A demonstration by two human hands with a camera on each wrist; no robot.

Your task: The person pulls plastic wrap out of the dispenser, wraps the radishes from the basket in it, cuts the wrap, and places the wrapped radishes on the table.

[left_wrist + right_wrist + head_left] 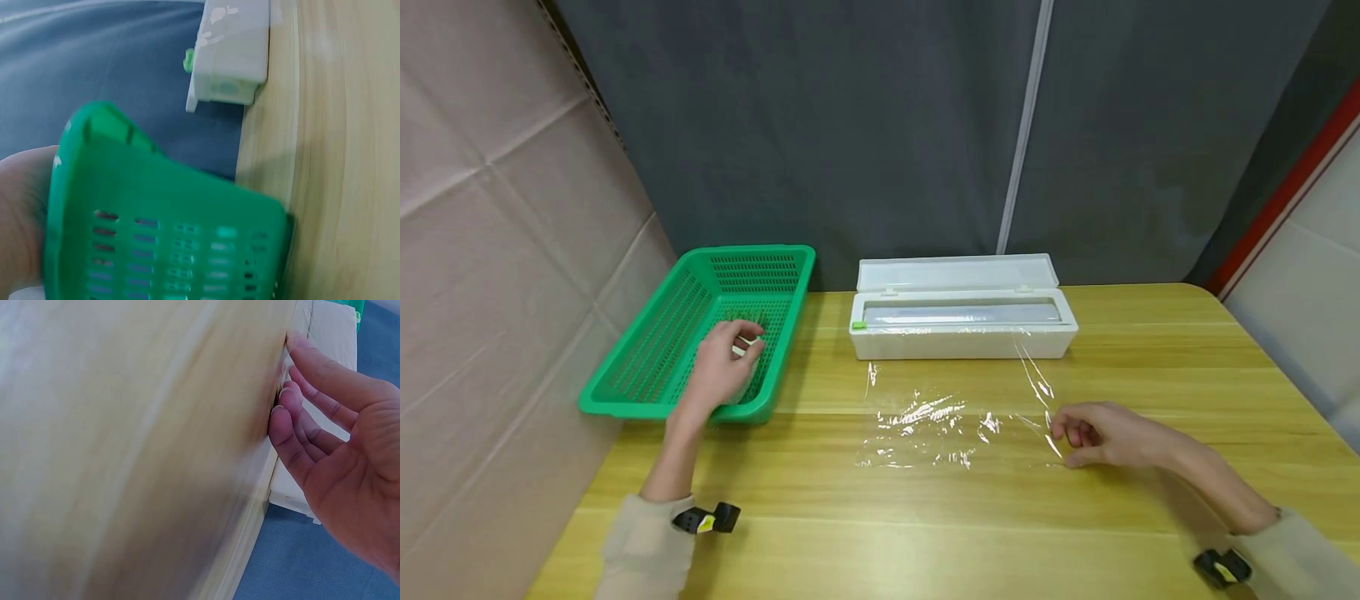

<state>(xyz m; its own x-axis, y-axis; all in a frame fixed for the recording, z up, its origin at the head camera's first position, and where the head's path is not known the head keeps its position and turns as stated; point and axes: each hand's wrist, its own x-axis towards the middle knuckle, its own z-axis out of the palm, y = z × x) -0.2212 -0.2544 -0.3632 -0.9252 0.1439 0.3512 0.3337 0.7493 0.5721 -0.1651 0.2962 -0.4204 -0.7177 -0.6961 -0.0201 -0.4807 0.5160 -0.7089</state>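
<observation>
In the head view my left hand [722, 354] reaches down into a green plastic basket [696, 408], its fingers and thumb curled round a pale thing that lies mostly hidden beneath it. Green sprigs [748, 317] show just beyond the fingers. A sheet of cling film [925, 417] lies spread on the table, drawn from a white cling film dispenser [962, 343] with its lid [958, 272] raised. At the film's right front corner rests my right hand [1108, 433], fingers loosely bent. The right wrist view shows a gap between the thumb and fingers of that hand [350, 444].
The wooden table [880, 533] ends at a dark grey curtain [850, 133]. A pale wall covering [512, 292] stands close on the left, beside the basket. On the dispenser's front left is a small green slider [859, 325].
</observation>
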